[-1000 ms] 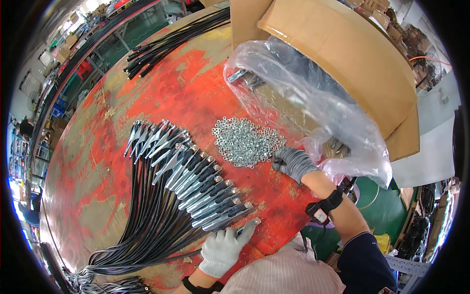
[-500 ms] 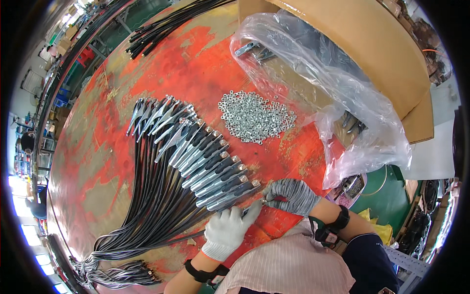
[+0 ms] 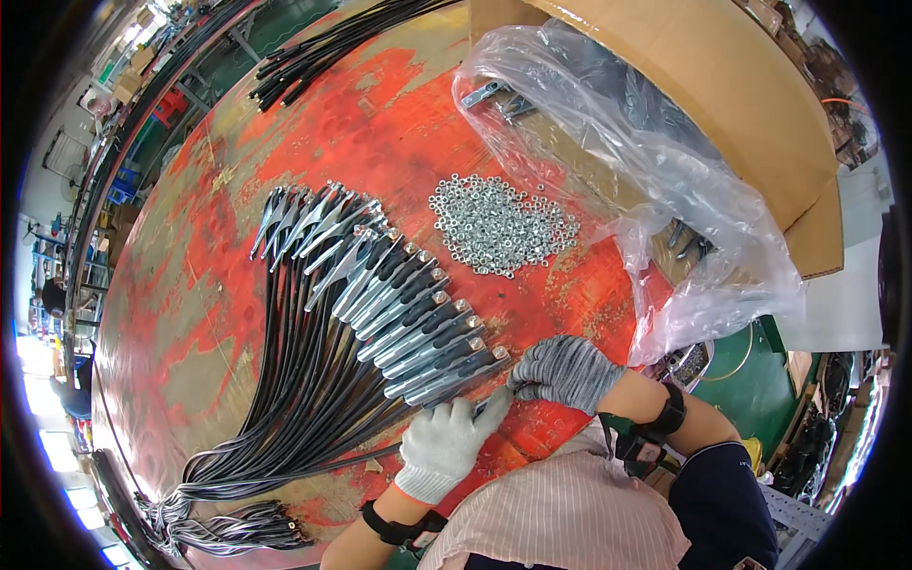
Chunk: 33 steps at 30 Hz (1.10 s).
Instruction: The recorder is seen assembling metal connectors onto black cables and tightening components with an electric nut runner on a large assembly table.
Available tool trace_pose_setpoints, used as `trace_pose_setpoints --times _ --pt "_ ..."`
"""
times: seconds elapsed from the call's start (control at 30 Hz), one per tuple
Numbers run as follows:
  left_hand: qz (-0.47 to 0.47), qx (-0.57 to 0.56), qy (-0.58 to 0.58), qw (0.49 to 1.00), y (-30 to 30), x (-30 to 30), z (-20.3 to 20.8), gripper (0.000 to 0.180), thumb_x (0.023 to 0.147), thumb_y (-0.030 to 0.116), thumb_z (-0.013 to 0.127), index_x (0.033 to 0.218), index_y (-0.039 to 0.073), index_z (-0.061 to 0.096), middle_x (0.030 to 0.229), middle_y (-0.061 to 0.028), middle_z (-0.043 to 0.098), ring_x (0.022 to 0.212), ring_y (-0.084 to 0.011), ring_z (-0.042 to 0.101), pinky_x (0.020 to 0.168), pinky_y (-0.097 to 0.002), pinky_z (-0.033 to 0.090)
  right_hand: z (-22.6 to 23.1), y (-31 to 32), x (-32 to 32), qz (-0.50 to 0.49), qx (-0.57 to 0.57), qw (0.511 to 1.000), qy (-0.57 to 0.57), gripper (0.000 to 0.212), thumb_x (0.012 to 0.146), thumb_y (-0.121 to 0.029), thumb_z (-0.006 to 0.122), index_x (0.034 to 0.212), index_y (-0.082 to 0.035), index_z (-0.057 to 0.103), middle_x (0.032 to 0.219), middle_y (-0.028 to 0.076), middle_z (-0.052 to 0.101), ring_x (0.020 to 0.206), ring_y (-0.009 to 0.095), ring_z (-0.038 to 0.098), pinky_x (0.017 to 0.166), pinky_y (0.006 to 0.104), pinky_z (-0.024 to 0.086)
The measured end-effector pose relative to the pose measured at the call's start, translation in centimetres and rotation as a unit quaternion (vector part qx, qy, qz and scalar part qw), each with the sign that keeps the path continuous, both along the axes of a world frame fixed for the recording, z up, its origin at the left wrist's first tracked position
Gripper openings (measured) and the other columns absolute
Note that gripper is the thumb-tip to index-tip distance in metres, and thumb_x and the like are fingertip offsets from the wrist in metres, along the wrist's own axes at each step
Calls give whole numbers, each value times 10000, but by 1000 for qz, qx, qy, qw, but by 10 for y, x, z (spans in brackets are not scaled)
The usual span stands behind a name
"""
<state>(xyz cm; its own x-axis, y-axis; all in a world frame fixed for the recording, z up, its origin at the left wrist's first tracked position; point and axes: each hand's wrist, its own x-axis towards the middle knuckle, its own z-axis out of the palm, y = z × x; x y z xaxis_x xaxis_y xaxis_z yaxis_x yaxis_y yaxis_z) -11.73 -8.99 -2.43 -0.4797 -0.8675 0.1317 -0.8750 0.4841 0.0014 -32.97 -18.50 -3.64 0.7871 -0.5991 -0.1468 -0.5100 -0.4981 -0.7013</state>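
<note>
My left hand [image 3: 440, 445], in a white glove, is closed around the end of a black cable [image 3: 372, 457], whose tip the fingers mostly hide. My right hand [image 3: 567, 372], in a grey knitted glove, has its fingers pinched together at that tip, touching or nearly touching the left fingertips; what they grip is hidden. Just beyond lies a fanned row of silver metal clamps [image 3: 418, 357] with dark cables [image 3: 304, 380] trailing to the left. Several clamps have a copper-coloured square end. A pile of small silver nuts [image 3: 503, 226] lies farther off.
A cardboard box [image 3: 722, 104] lined with a clear plastic bag [image 3: 608, 133] stands at the back right, metal parts inside. More black cables [image 3: 313, 59] lie at the far edge of the round, red, worn table [image 3: 190, 313]. Coiled cable ends [image 3: 237, 532] sit near left.
My right hand's fingers have curled in more tightly, and its back has turned upward, around the tip. The left hand keeps its hold nearly in place. The whole view has shifted slightly.
</note>
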Motion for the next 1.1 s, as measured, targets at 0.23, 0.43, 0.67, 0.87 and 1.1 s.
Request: trace_pose_setpoints --times 0.23,0.43,0.67,0.87,1.1 --pt "-7 0 1 1000 -1 0 0 451 756 193 595 1185 327 621 648 30 392 490 -97 462 389 -229 398 -5 -1 -2 -5 20 999 -25 248 837 -346 682 877 -105 637 797 122 639 773 332 644 689 440 511" --pt "-2 27 18 999 -1 -1 1 388 793 194 571 1158 295 655 634 21 464 502 -140 525 425 -278 432 -5 -2 1 22 -31 996 77 275 823 -365 702 921 -113 657 814 93 653 773 310 649 692 423 517" --pt "2 8 13 1000 0 -3 0 385 784 207 586 1150 306 657 629 34 441 497 -123 505 431 -266 419 -27 15 -12 -17 18 988 -154 212 889 -264 656 1049 -125 661 841 72 638 828 284 638 745 391 527" --pt "0 -12 -2 1000 1 -4 0 402 774 205 583 1155 321 643 658 42 412 520 -106 482 423 -248 401 -23 20 -14 -24 -21 997 -75 229 898 -311 638 1019 -116 638 838 80 620 803 286 635 718 403 526" --pt "-2 -27 -12 1000 2 -4 -3 426 768 200 586 1170 338 627 690 45 383 541 -94 463 416 -235 390 -21 17 -11 -61 27 997 -40 336 854 -405 668 1069 -148 654 825 73 613 767 271 639 687 384 529"
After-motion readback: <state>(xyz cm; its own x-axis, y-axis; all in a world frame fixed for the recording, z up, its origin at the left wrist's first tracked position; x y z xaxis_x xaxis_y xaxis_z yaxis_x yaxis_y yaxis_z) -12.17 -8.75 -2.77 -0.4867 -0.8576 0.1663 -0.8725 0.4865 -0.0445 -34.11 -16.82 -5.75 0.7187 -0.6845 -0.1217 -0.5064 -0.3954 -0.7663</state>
